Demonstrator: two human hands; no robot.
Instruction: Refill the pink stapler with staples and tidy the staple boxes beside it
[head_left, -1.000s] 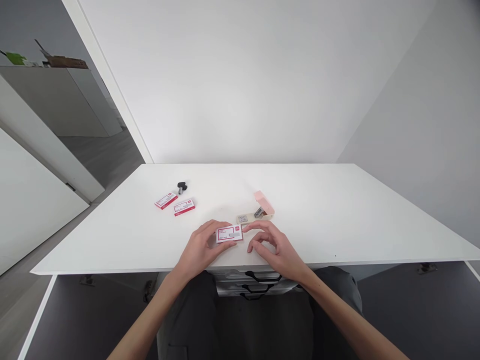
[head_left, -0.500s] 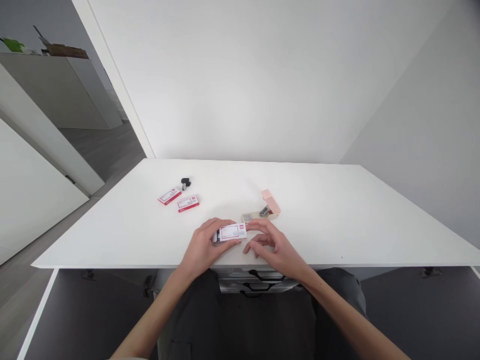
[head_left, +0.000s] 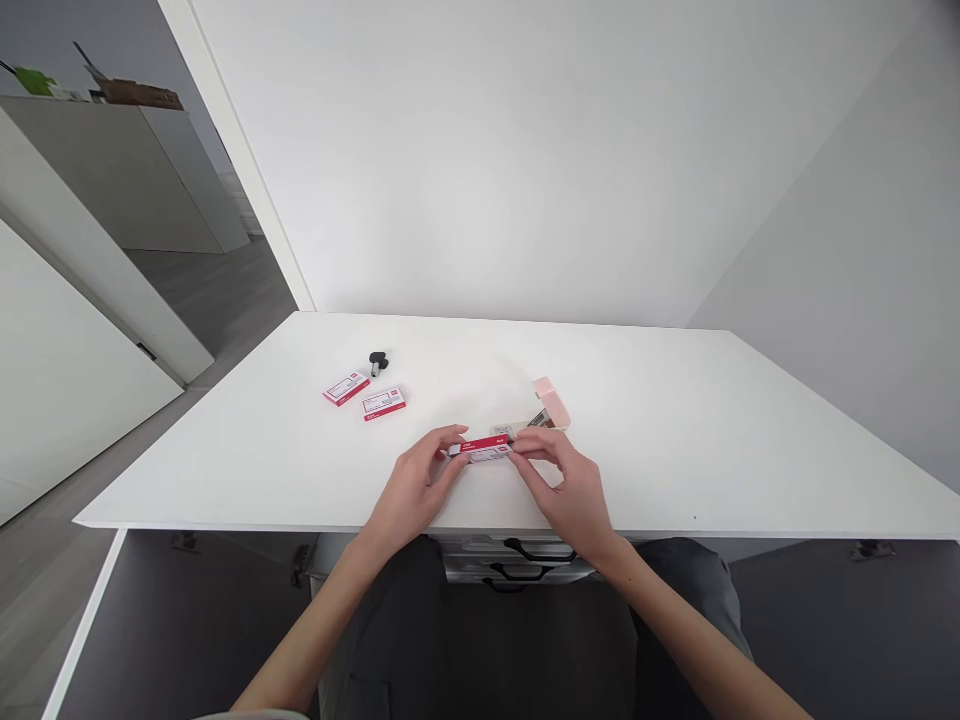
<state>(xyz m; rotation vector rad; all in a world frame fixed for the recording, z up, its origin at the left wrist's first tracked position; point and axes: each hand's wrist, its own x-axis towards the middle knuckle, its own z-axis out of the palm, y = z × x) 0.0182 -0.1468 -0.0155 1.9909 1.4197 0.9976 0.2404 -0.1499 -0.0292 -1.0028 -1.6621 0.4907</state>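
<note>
Between my hands is a small red and white staple box (head_left: 480, 449), tilted so its red long side shows. My left hand (head_left: 417, 484) grips its left end between thumb and fingers. At the right end, my right hand (head_left: 568, 487) pinches the box with thumb and fingertips. Just behind the right hand lies a pink and cream stapler (head_left: 553, 402) with its top flipped open, partly hidden by the fingers.
Two more red and white staple boxes (head_left: 347, 388) lie at the left of the white desk (head_left: 225, 450). Beside them is a small black staple remover (head_left: 379, 362). A wall (head_left: 495, 160) rises behind the desk. Drawers with black handles (head_left: 540, 550) are below its front edge.
My right hand has closed on the right end of the staple box. The box has turned from its printed white face to its red side. The view has shifted slightly.
</note>
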